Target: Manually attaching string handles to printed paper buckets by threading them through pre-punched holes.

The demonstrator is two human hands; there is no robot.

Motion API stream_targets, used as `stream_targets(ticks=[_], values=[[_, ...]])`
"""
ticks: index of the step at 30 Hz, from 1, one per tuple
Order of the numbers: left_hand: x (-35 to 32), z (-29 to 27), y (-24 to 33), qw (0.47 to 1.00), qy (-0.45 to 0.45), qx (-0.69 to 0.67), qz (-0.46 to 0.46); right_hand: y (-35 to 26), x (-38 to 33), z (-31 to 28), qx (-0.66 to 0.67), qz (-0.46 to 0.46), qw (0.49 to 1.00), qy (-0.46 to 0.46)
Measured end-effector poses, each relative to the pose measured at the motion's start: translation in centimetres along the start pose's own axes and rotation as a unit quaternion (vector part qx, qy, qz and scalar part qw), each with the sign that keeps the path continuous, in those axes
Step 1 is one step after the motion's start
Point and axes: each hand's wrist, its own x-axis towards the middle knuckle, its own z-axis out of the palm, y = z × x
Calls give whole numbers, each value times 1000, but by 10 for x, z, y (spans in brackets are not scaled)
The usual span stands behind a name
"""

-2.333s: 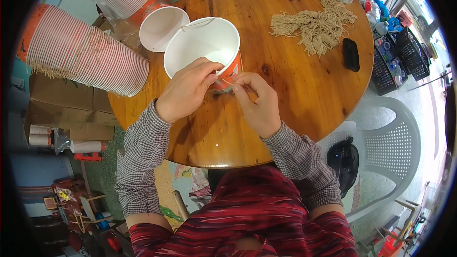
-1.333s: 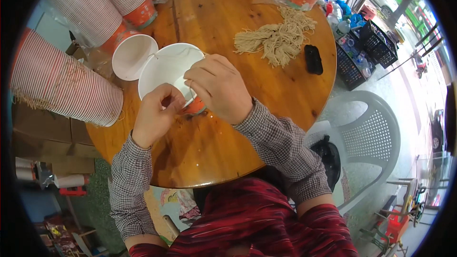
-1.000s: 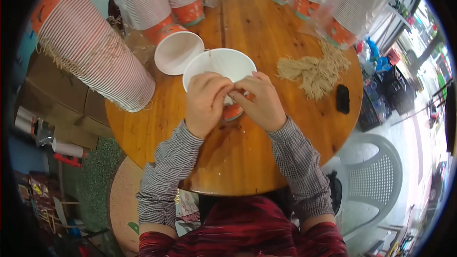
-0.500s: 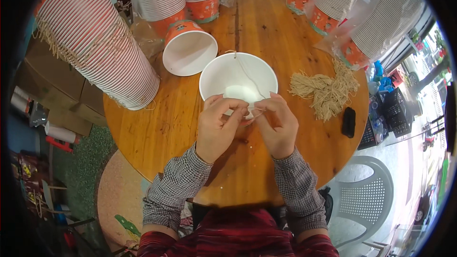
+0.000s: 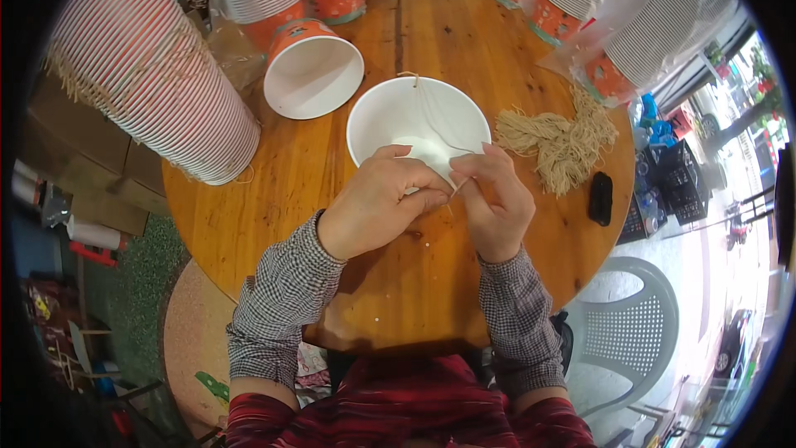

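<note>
A white-lined paper bucket (image 5: 377,120) stands at the middle of the table, its mouth tilted toward me. A thin cord (image 5: 417,82) is fastened at the bucket's far rim and runs down across the inside to my hands. My left hand (image 5: 388,199) is at the near rim, thumb and fingers pinched on the cord's end. My right hand (image 5: 497,199) meets it fingertip to fingertip, also pinching the cord. The near rim and the exact point of contact are mostly hidden by my fingers.
A bundle of beige cords (image 5: 564,145) lies on the right, beside a black object (image 5: 600,199). Another bucket (image 5: 311,79) rests on its side at the left. Tall bucket stacks stand at left (image 5: 157,75) and far right (image 5: 663,41). A grey chair (image 5: 634,332) is beside the table (image 5: 249,232).
My left hand has turned over more, its back now facing up, and its fingers press closer to the right hand's. The whole scene has shifted slightly up and left in view.
</note>
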Motion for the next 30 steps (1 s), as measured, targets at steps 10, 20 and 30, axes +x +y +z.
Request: stream_targets(ticks=[10,20,30], values=[[12,-6,11,988,-59,-47,-132,6,1,-2,-12,44,998,-47],[9,3,8,998,-35,-44,-12,2,1,-4,-26,9,999,-25],[12,-1,0,981,59,-150,-112,6,7,-24,63,-20,995,-80]])
